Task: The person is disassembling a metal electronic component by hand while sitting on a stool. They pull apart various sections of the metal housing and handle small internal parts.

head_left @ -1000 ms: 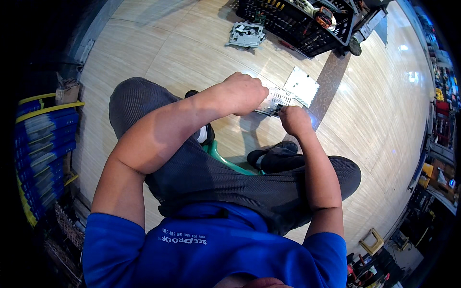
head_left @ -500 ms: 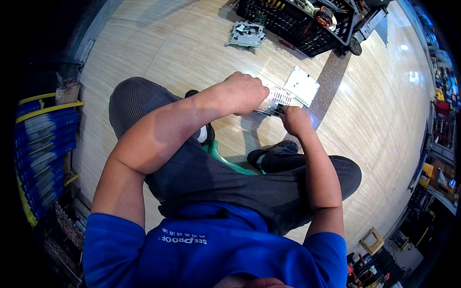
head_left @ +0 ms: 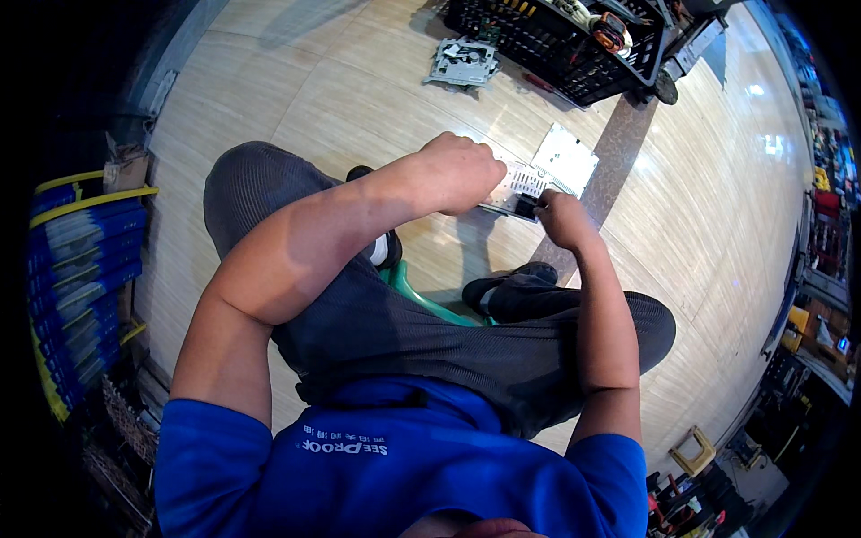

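A silvery metal casing (head_left: 526, 179) with rows of slots is held low over the tiled floor, in front of my legs. My left hand (head_left: 459, 173) is closed round its left end, and the fingertips are hidden. At its near right edge, a small black part (head_left: 526, 206) shows beside my right hand (head_left: 569, 221). My right thumb and fingers are pinched together at that black part. Just beyond the casing lies a flat, pale metal plate (head_left: 565, 154) with a toothed near edge.
A metal drive-like mechanism (head_left: 462, 63) lies on the floor farther off. Behind it stands a black plastic crate (head_left: 556, 54) with cables and tools. Blue bins (head_left: 90, 269) line the left side; a yellow frame-shaped thing (head_left: 693, 450) is at lower right. Under my legs is something green (head_left: 421, 300).
My right hand has shifted slightly right and away from the casing's near edge. More of the black part shows there now. My left hand stays on the casing.
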`<state>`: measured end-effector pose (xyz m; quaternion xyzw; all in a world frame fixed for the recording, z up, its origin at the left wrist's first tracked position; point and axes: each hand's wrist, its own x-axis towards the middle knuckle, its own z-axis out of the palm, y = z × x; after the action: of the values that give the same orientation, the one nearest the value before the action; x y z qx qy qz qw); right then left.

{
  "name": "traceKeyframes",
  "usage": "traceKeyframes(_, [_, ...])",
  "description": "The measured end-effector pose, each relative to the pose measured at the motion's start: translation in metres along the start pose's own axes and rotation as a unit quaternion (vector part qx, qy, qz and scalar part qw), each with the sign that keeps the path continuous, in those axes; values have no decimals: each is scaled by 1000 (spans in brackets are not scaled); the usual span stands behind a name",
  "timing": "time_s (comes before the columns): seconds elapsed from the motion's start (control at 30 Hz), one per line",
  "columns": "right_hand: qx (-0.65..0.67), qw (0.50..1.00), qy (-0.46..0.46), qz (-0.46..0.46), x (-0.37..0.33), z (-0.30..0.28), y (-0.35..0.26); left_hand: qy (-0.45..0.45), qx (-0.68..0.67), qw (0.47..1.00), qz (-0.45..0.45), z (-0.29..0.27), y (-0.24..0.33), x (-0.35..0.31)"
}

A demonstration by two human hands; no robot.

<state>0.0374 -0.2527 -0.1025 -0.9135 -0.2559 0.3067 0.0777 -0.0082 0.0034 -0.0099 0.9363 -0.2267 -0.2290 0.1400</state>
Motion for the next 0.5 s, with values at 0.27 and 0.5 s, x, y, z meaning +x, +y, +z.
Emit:
traceKeyframes(0.27, [87, 977, 188, 58, 13, -7, 63, 14, 9, 1000, 16, 3, 1, 0])
traceKeyframes(0.5, [63, 968, 165, 181, 40, 35, 116, 3, 1, 1000, 16, -3, 3, -1])
